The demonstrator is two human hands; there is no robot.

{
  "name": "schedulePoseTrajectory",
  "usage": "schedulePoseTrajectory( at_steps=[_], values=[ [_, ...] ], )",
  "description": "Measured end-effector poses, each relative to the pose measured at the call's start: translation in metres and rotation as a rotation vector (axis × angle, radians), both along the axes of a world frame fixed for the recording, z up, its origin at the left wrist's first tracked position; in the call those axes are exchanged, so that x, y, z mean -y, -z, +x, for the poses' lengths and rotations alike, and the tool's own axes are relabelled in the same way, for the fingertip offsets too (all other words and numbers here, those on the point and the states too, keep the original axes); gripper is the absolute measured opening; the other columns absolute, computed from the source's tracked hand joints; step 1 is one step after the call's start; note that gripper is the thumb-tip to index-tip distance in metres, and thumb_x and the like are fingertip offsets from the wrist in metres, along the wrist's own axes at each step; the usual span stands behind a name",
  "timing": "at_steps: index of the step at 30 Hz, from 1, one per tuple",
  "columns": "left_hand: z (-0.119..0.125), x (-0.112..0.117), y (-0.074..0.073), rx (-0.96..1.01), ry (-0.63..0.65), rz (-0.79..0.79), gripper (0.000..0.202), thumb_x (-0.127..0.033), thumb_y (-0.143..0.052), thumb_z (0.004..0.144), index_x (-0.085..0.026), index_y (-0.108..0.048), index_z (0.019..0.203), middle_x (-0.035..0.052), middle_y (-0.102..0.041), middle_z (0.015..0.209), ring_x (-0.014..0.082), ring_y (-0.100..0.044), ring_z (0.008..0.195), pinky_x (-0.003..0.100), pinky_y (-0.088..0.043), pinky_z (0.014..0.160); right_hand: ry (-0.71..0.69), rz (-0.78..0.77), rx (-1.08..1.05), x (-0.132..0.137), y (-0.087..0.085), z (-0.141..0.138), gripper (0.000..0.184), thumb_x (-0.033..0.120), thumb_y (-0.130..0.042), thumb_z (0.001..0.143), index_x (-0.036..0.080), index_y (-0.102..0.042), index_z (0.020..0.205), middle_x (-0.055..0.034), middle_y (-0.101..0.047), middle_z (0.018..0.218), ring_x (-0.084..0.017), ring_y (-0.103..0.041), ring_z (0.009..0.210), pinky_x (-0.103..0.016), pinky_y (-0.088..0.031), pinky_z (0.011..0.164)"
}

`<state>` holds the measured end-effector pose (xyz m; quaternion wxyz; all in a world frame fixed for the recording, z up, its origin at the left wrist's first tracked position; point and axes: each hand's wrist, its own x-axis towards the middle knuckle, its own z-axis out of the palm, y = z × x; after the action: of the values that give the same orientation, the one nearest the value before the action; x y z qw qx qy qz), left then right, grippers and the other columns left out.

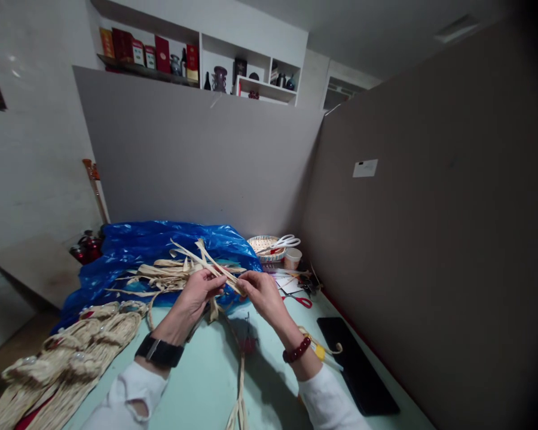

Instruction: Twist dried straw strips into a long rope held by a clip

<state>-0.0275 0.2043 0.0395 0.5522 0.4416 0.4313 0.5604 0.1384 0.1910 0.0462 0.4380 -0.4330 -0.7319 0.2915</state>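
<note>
Pale, flat dried-straw strips (205, 254) stick up and away from between my two hands, crossing each other. My left hand (200, 291) pinches them, thumb and fingers pressed together. Close beside it on the right, my right hand (260, 292) has its fingers closed on the lower end of the same strips. Below the hands, a longer twisted strand (241, 376) runs down the table toward me. Behind my left hand a loose pile of similar strips (161, 276) lies on a blue plastic bag (130, 245).
Woven straw slippers (80, 340) line the left of the green table (183, 394). At the back right are a basket (260, 243) with white-handled scissors (287, 241), a paper cup (293, 258) and red-handled scissors (303, 302). A black flat slab (356, 364) lies right. Grey partitions (206, 161) rise behind.
</note>
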Motion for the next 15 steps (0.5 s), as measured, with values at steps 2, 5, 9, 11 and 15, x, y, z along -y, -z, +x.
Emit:
schedulePoseTrajectory(
  at_steps=[2, 5, 9, 11, 15],
  values=[
    [-0.001, 0.001, 0.0, 0.038, 0.018, -0.01, 0.034, -0.021, -0.081, 0.05, -0.011, -0.07, 0.08, 0.0021, -0.064, 0.07, 0.0091, -0.055, 0.059, 0.019, -0.046, 0.054, 0.022, -0.016, -0.009, -0.001, 0.001, 0.0, 0.021, 0.026, -0.052, 0.083, 0.014, -0.067, 0.075, -0.0032, -0.066, 0.061, -0.017, -0.062, 0.057, -0.023, -0.04, 0.055],
    [0.0, 0.001, 0.001, 0.044, -0.002, -0.024, 0.033, -0.019, -0.08, 0.051, -0.011, -0.069, 0.081, 0.0022, -0.065, 0.069, 0.0089, -0.055, 0.058, 0.018, -0.046, 0.054, 0.022, -0.034, -0.026, -0.002, 0.004, -0.001, 0.021, 0.026, -0.053, 0.083, 0.013, -0.067, 0.075, -0.0035, -0.066, 0.061, -0.016, -0.063, 0.057, -0.023, -0.041, 0.055],
    [0.001, 0.0, 0.001, 0.025, -0.016, -0.025, 0.036, -0.018, -0.078, 0.05, -0.011, -0.068, 0.084, 0.0024, -0.065, 0.07, 0.0097, -0.055, 0.058, 0.02, -0.047, 0.054, -0.029, -0.057, -0.044, -0.005, 0.009, -0.003, 0.019, 0.028, -0.055, 0.081, 0.014, -0.066, 0.076, -0.0031, -0.067, 0.063, -0.016, -0.062, 0.057, -0.022, -0.042, 0.053],
    [-0.002, -0.001, 0.001, -0.043, -0.03, 0.008, 0.037, -0.023, -0.078, 0.053, -0.012, -0.068, 0.087, 0.0026, -0.065, 0.071, 0.0114, -0.056, 0.059, 0.021, -0.046, 0.053, 0.006, -0.043, -0.056, -0.008, 0.01, 0.0, 0.018, 0.028, -0.056, 0.08, 0.014, -0.066, 0.076, -0.003, -0.067, 0.064, -0.015, -0.062, 0.058, -0.022, -0.043, 0.054],
    [-0.015, -0.006, 0.003, -0.199, -0.196, 0.088, 0.029, -0.028, -0.075, 0.056, -0.014, -0.067, 0.08, 0.0, -0.062, 0.063, 0.0106, -0.052, 0.053, 0.019, -0.037, 0.045, 0.199, -0.009, -0.053, -0.013, 0.009, 0.009, 0.017, 0.028, -0.057, 0.079, 0.014, -0.065, 0.074, -0.0031, -0.066, 0.06, -0.016, -0.062, 0.056, -0.023, -0.043, 0.054]
  ],
)
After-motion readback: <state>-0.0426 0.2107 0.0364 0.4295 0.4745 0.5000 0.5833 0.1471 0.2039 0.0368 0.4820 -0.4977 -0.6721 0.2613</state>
